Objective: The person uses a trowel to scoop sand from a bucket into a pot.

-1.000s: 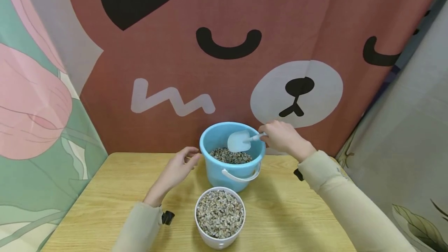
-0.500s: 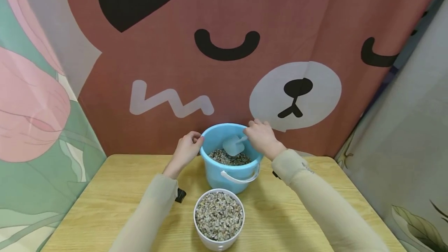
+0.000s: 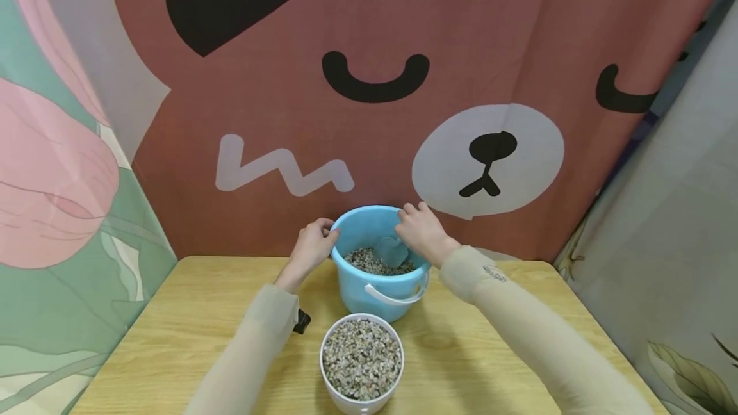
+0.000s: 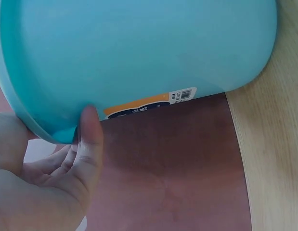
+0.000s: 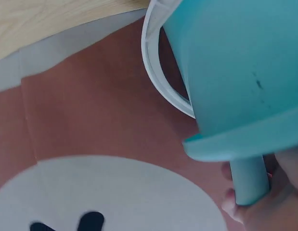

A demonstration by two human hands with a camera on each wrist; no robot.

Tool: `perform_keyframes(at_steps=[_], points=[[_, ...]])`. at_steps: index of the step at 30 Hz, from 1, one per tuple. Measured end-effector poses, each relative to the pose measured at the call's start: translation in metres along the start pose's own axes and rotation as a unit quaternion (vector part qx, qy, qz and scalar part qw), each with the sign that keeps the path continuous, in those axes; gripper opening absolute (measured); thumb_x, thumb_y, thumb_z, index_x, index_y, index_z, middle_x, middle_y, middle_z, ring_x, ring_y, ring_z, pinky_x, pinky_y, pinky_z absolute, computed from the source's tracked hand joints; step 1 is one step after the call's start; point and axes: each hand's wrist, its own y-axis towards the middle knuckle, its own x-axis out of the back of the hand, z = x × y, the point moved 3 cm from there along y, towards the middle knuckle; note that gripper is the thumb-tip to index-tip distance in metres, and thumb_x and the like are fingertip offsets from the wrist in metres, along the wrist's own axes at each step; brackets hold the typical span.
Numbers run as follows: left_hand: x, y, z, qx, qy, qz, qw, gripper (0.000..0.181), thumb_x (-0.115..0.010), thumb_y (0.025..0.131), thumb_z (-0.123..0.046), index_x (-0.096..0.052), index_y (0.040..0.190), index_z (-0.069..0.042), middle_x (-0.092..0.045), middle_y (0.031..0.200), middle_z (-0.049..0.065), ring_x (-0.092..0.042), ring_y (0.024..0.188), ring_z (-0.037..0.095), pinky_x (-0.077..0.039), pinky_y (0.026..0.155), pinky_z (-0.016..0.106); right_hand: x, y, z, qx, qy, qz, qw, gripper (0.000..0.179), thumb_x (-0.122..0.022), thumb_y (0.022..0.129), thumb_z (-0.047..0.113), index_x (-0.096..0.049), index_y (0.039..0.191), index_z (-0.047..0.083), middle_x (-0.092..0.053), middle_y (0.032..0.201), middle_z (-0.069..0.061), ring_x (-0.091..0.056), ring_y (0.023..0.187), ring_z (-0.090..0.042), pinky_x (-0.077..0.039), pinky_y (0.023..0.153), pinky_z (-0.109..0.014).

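A light blue bucket (image 3: 360, 293) with gravel (image 3: 360, 260) in its lower part stands at the table's back edge. My left hand (image 3: 314, 245) pinches its rim on the left; in the left wrist view a finger lies against the outer wall and the rim sits in the grip. My right hand (image 3: 423, 232) is over the bucket's right rim, holding a small light blue shovel by its handle (image 5: 248, 180). The shovel's blade (image 3: 392, 251) is down inside the bucket, at the gravel. A white container (image 3: 353, 397) filled with gravel stands in front of the bucket.
The bucket's white carry handle (image 3: 398, 300) hangs down at its front right. Behind the wooden table (image 3: 230, 300) hangs a curtain (image 3: 277, 101) with a printed bear face. A grey printed cloth (image 3: 669, 229) hangs on the right.
My left hand has come up to the bucket and taken hold of its rim. My right hand has moved left, lowering the shovel's blade from above the gravel down to it.
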Motion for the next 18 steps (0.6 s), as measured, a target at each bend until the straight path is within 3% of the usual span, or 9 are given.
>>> perform_keyframes(at_steps=[3,6,9,14,16,18], points=[[0.000,0.000,0.000,-0.002,0.000,0.001,1.0000,0.037,-0.056,0.099,-0.023,-0.055,0.129,0.000,-0.065,0.095,0.015,-0.063,0.067,0.019,-0.057,0.061,0.034,0.007,-0.006,0.001,0.031,0.023,0.011,0.9992,0.013,-0.067,0.093,0.012,-0.075,0.085,0.020,-0.062,0.093,-0.004,-0.043,0.081,-0.022,-0.036,0.070,-0.037],[0.000,-0.001,0.002,0.000,0.000,0.000,1.0000,0.037,-0.057,0.099,-0.024,-0.056,0.129,-0.001,-0.065,0.094,0.013,-0.063,0.067,0.019,-0.056,0.061,0.033,0.017,-0.011,-0.001,0.057,0.087,0.010,0.9945,0.012,-0.068,0.093,0.010,-0.076,0.089,0.018,-0.064,0.092,-0.003,-0.049,0.083,-0.021,-0.040,0.070,-0.036],[-0.001,-0.001,0.004,0.005,0.001,0.003,1.0000,0.038,-0.056,0.100,-0.024,-0.055,0.129,-0.001,-0.064,0.094,0.012,-0.063,0.068,0.019,-0.057,0.063,0.035,0.025,-0.015,-0.004,0.073,0.166,0.022,0.9832,0.012,-0.068,0.091,0.008,-0.076,0.087,0.017,-0.063,0.086,0.000,-0.052,0.080,-0.019,-0.044,0.069,-0.036],[-0.001,0.000,0.004,0.006,-0.008,0.001,0.9999,0.039,-0.056,0.099,-0.024,-0.054,0.130,0.000,-0.065,0.099,0.017,-0.064,0.070,0.020,-0.058,0.066,0.039,0.033,-0.016,-0.006,0.074,0.256,0.050,0.9626,0.029,-0.065,0.088,-0.001,-0.061,0.064,0.015,-0.039,0.062,0.005,-0.034,0.062,-0.012,-0.032,0.057,-0.030],[-0.001,0.000,0.004,0.006,-0.010,0.001,0.9999,0.039,-0.056,0.099,-0.024,-0.055,0.130,0.000,-0.065,0.100,0.019,-0.064,0.071,0.020,-0.058,0.066,0.039,0.035,-0.016,-0.007,0.066,0.281,0.067,0.9550,0.029,-0.066,0.088,0.001,-0.062,0.065,0.017,-0.042,0.061,0.007,-0.035,0.062,-0.011,-0.033,0.058,-0.029],[-0.001,0.000,0.004,0.007,-0.012,0.003,0.9999,0.039,-0.056,0.099,-0.024,-0.055,0.130,0.000,-0.065,0.100,0.019,-0.064,0.070,0.021,-0.058,0.066,0.039,0.038,-0.015,-0.006,0.065,0.307,0.075,0.9464,0.018,-0.070,0.089,0.005,-0.071,0.074,0.016,-0.056,0.068,0.008,-0.048,0.066,-0.011,-0.043,0.062,-0.028]])
